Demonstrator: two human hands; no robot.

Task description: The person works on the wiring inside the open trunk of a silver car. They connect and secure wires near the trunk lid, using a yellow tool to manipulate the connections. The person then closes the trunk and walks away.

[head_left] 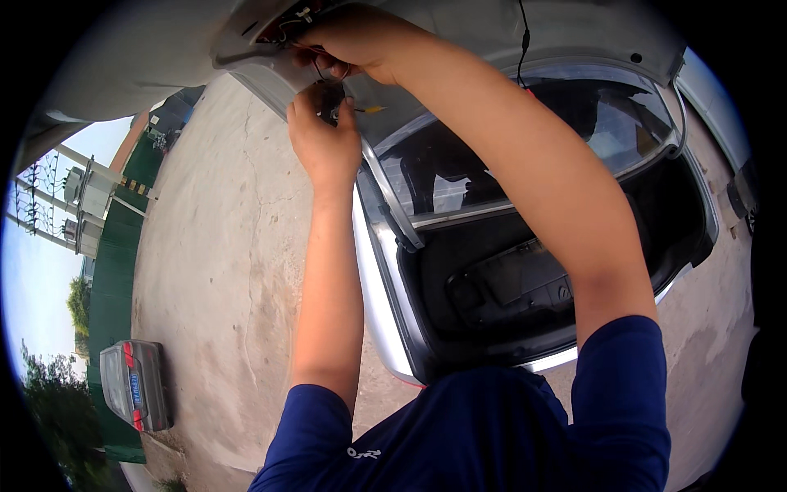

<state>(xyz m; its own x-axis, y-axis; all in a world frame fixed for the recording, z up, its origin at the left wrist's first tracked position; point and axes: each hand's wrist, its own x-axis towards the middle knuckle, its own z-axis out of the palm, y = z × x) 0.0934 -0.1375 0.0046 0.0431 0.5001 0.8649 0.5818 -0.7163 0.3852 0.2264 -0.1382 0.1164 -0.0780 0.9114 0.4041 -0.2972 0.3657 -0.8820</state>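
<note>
Both my arms reach up to the underside of a raised car trunk lid (393,98). My left hand (322,139) is closed, with thumb and fingers round a small black part (331,102); its exact kind is hard to make out. A yellow-tipped piece (374,109) sticks out beside the thumb. Just above, my right hand (352,43) has its fingers curled at thin red and dark wires (318,67). These wires run near an opening (283,26) in the lid, where more wiring and a pale connector show. Part of the right fingers' grip is hidden.
Below the lid lies the open black-lined trunk (508,279) of a silver car, with the rear window (459,176) beyond. A lid strut (389,193) rises near my left forearm. A black cable (525,41) hangs at the right. A grey car (135,385) is parked at far left.
</note>
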